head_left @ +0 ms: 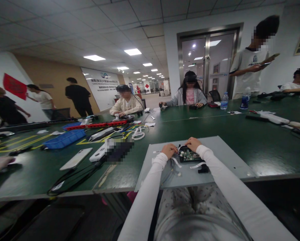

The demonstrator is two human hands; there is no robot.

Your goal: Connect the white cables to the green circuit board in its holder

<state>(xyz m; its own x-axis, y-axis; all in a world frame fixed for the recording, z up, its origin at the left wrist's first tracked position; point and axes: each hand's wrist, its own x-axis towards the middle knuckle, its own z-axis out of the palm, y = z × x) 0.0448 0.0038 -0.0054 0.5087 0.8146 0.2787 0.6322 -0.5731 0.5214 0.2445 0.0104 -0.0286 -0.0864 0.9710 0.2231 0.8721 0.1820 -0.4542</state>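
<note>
A large office room with ceiling lights and a glass door in the upper right of the frame holds one long dark green tabletop (240, 140), where several other people sit or stand at the far side. In the lower middle of the frame lies a grey mat (225, 157), and on it a small green circuit board (189, 156) in a dark housing. The left hand (169, 150) rests at the board's left edge with fingers curled down; the right hand (193, 143) touches its upper right edge. Whether either hand really grips the board I cannot tell, it is too small. White ribbon strips (176, 162) and a small black part (203, 168) lie just beside. In my judgement, the work goes well when one hand steadies the board and the other moves gently, keeping the loose parts on the mat.
</note>
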